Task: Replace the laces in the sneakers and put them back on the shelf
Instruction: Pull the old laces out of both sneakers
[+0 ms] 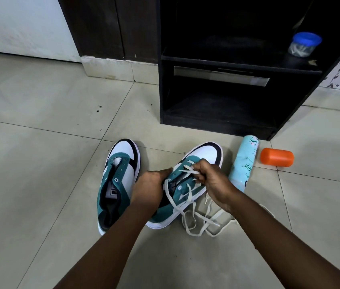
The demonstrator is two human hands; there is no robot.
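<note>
Head cam: right sneaker (188,184) on floor (39,142) w/ left hand (148,188) steadying its side, right hand (210,180) fingers pinching the lace (185,170). Lace looks limp & light, prob best gripped near the tip. Other sneaker (117,180) beside it, unlaced.

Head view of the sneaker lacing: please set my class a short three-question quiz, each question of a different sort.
1. True or false: the left sneaker has no lace.
2. The right hand pinches: A) the orange cap B) the white lace C) the spray can
3. Fill in: the blue-lidded jar stands on the ____.

Key: 1 true; 2 B; 3 shelf.
</note>
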